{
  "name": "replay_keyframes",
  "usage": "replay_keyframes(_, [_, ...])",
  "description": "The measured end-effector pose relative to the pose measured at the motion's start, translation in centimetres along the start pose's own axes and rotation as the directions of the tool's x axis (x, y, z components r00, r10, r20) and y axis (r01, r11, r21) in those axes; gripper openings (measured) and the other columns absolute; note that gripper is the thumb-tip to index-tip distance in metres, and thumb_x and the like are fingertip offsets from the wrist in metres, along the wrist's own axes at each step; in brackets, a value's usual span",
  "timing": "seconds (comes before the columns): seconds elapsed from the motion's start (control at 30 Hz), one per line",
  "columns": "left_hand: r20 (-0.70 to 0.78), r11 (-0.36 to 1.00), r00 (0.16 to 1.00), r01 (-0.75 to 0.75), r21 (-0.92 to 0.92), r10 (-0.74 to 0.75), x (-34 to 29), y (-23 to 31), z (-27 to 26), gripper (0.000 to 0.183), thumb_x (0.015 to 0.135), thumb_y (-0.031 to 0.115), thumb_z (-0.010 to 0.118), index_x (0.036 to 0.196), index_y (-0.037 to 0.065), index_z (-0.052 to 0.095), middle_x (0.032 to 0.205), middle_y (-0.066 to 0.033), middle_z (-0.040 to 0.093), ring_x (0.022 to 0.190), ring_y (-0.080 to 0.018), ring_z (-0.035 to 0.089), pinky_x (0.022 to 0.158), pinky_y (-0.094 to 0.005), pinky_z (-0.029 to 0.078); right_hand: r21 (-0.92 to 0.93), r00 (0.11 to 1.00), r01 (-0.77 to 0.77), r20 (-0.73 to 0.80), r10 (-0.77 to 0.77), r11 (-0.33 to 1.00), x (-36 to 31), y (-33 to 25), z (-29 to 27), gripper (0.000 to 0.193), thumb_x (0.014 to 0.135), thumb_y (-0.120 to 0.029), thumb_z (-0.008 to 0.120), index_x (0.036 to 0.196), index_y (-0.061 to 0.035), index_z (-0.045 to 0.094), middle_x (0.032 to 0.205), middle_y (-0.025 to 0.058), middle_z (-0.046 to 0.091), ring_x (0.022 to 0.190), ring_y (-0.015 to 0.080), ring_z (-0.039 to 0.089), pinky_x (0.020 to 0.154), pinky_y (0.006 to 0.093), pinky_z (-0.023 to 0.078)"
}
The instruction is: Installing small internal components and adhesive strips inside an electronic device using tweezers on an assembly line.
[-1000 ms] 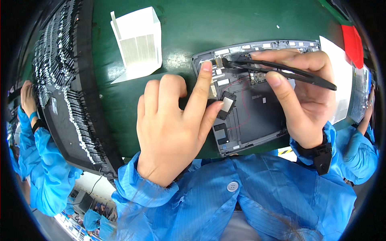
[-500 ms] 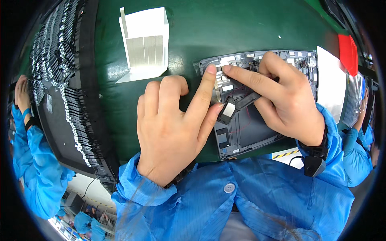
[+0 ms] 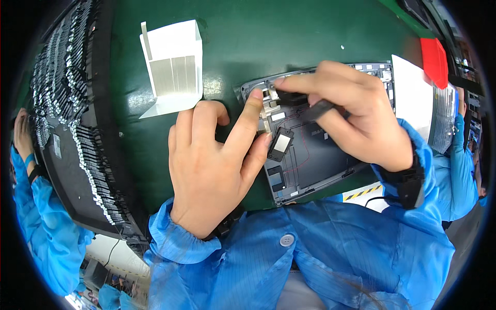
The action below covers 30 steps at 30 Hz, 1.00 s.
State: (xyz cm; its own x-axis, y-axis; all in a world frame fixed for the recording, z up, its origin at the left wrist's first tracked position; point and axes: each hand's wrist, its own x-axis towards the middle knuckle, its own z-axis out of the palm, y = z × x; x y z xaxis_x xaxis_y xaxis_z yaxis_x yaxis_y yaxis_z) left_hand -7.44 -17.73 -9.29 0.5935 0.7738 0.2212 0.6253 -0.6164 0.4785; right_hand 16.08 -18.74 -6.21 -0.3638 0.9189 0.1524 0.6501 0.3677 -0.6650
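Observation:
A dark grey device housing (image 3: 330,155) with small parts inside lies on the green table in front of me. My left hand (image 3: 212,155) holds nothing. Its index fingertip presses near the upper left corner, and its thumb tip touches a small black module with a white pad (image 3: 281,144). My right hand (image 3: 356,113) has its curled fingers around a flat black stick-like tool (image 3: 319,109), whose blunt end sticks out towards the module. The right index finger stretches to small metallic parts (image 3: 269,98) beside the left fingertip. A thin red wire (image 3: 306,155) runs inside the housing.
A folded white sheet with grey adhesive strips (image 3: 175,67) lies beyond my left hand. Farther left, a black tray (image 3: 72,175) holds many small black parts. On the right are a white sheet (image 3: 413,98), a red object (image 3: 434,62) and clear plastic trays (image 3: 444,124). Other people sit at both sides.
The right index fingertip has shifted to the housing's upper edge. The tool's blunt end has lifted away from the black module. The whole view has shifted slightly.

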Motion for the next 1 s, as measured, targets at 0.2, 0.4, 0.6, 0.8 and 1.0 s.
replay_keyframes(0.2, [0.003, 1.0, 1.0, -0.013, 0.004, 0.013, -0.2, 0.2, 0.1, 0.051, 0.083, 0.019, 0.074, 0.133, 0.009, 0.065, 0.09, -0.0078, 0.048, 0.078, -0.0237, 0.046, 0.071, -0.0368, 0.041, -0.189, 0.994, 0.081, 0.086, -0.066, 0.979, -1.5, -0.6, -0.2, 0.058, 0.064, 0.005, 0.059, 0.119, -0.007, 0.074, 0.078, 0.0079, 0.045, 0.065, 0.0214, 0.052, 0.059, 0.0321, 0.044])
replay_keyframes(0.4, [0.006, 1.0, 1.0, -0.012, 0.007, 0.012, -0.1, 0.2, 0.4, 0.052, 0.083, 0.019, 0.073, 0.133, 0.01, 0.064, 0.091, -0.0075, 0.048, 0.078, -0.0237, 0.046, 0.072, -0.0373, 0.04, -0.286, 0.988, 0.128, 0.117, -0.098, 0.95, -1.1, -0.5, 0.2, 0.057, 0.061, -0.001, 0.066, 0.118, -0.01, 0.074, 0.079, 0.0077, 0.042, 0.065, 0.0218, 0.051, 0.056, 0.0336, 0.044])
replay_keyframes(0.6, [0.029, 1.0, 1.0, 0.009, 0.008, -0.009, 0.0, 0.3, 0.3, 0.053, 0.082, 0.018, 0.074, 0.133, 0.009, 0.064, 0.091, -0.0077, 0.049, 0.079, -0.0239, 0.047, 0.073, -0.0373, 0.04, -0.339, 0.983, 0.107, 0.176, -0.049, 0.935, -1.0, -1.5, -0.2, 0.057, 0.062, -0.005, 0.071, 0.119, -0.0097, 0.072, 0.08, 0.0073, 0.046, 0.063, 0.0233, 0.054, 0.054, 0.035, 0.045])
replay_keyframes(0.8, [-0.03, 0.999, 0.999, -0.035, -0.009, 0.034, 0.5, 0.1, 0.4, 0.048, 0.084, 0.017, 0.073, 0.13, 0.007, 0.064, 0.092, -0.0093, 0.051, 0.082, -0.0261, 0.05, 0.076, -0.0388, 0.041, -0.269, 0.998, -0.018, -0.064, 0.001, 0.963, -2.5, -2.5, 0.4, 0.048, 0.075, -0.003, 0.071, 0.123, -0.0086, 0.07, 0.074, 0.0086, 0.052, 0.061, 0.0251, 0.055, 0.055, 0.0363, 0.048])
replay_keyframes(1.0, [-0.096, 0.996, 0.995, -0.032, -0.086, 0.023, -0.3, -0.1, -0.2, 0.047, 0.087, 0.017, 0.071, 0.131, 0.007, 0.059, 0.088, -0.0101, 0.055, 0.078, -0.0274, 0.053, 0.07, -0.0398, 0.043, 0.168, 0.863, -0.205, -0.434, 0.26, 0.964, -7.8, -6.2, -1.4, 0.014, 0.091, 0.002, 0.06, 0.103, 0.0022, 0.068, 0.083, 0.0063, 0.058, 0.07, 0.0112, 0.05, 0.063, 0.025, 0.039])
